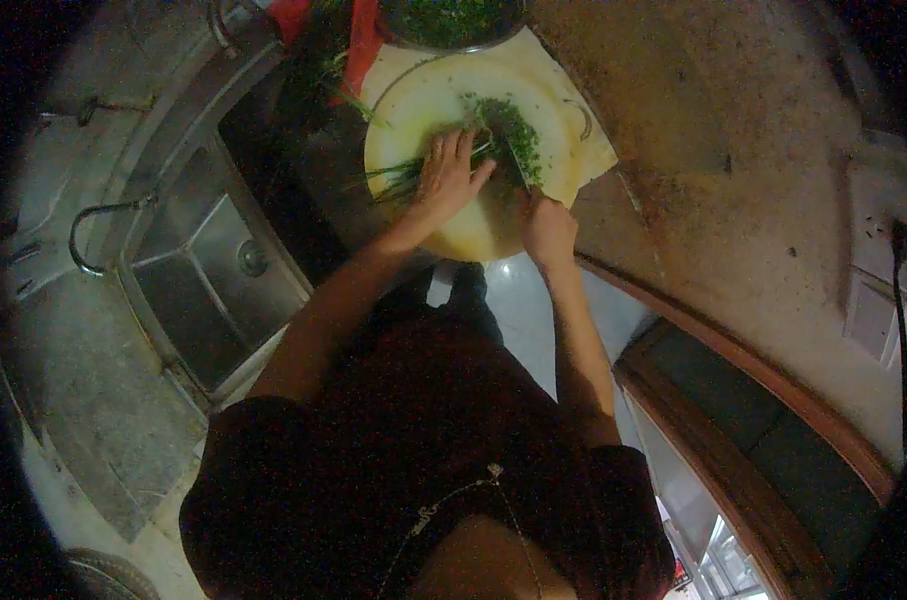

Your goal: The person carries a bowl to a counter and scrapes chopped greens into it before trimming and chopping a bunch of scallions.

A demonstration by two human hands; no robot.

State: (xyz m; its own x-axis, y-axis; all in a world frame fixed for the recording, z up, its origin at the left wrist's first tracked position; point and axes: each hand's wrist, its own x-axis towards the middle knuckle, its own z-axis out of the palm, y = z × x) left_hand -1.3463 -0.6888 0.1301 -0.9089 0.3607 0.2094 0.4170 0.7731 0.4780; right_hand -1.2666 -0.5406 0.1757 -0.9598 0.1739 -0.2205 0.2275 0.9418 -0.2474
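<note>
On a round pale cutting board, my left hand presses down on a bunch of long green stalks, its fingers bent over them. The stalk ends stick out to the left of that hand. My right hand is wrapped round the handle of a knife, at the board's right edge. The blade points up and left, just right of the left fingertips. Finely chopped greens lie beside the blade, mostly above and to its right.
A metal bowl of chopped greens stands beyond the board. Red bags and more greens are at its left. A steel sink with a curved faucet lies left. Worn brown wall spans the right.
</note>
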